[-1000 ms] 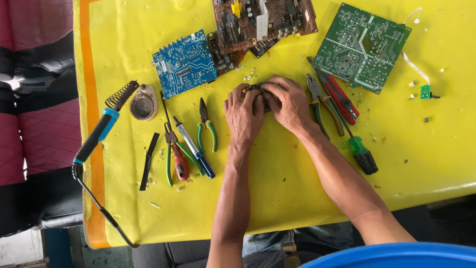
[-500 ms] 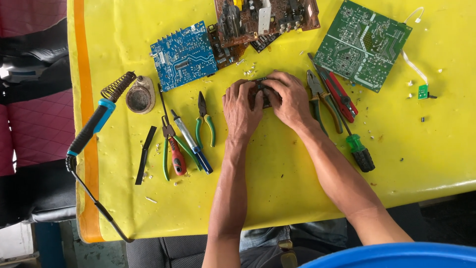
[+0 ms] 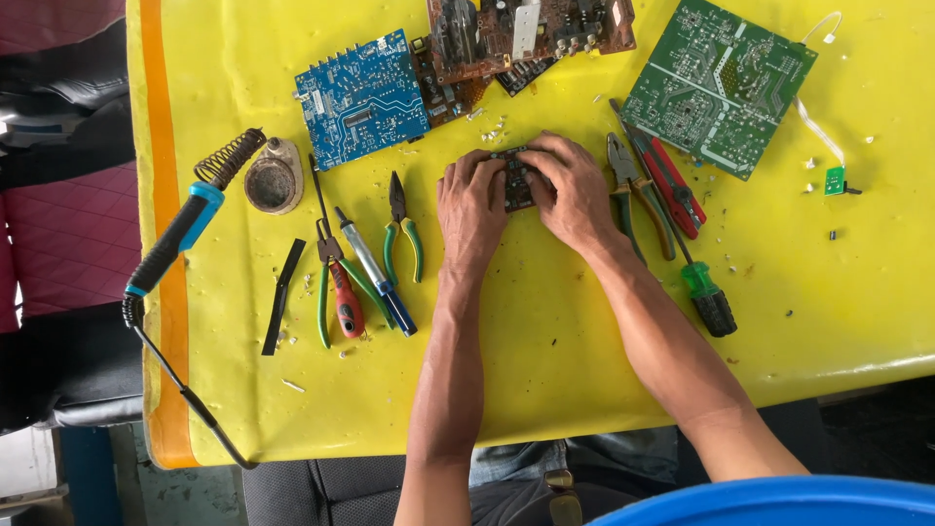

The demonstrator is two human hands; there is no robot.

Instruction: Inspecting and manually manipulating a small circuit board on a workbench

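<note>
I have both hands on one small dark circuit board (image 3: 514, 180) near the middle of the yellow table (image 3: 545, 331). My left hand (image 3: 471, 209) grips its left edge and my right hand (image 3: 575, 190) its right edge, fingers curled over the top, so each hand is clamped on the board and the two nearly meet across it. The board looks dark brown to black, roughly rectangular, dotted with tiny pale solder points; my fingers hide most of it.

Around it I count three larger boards: a blue one (image 3: 362, 97), a brown one (image 3: 526, 34) crowded with parts, and a green one (image 3: 716, 88). To my left lie green-handled pliers (image 3: 401, 234), a red-handled cutter (image 3: 341, 292) and a blue-tipped pen-shaped tool (image 3: 375, 282). Farther left rest one soldering iron (image 3: 175, 239) on its coiled stand and one round tin (image 3: 273, 180). Just beside my right hand are grey pliers (image 3: 628, 190), a red-handled tool (image 3: 672, 185) and a green-handled screwdriver (image 3: 696, 282).
</note>
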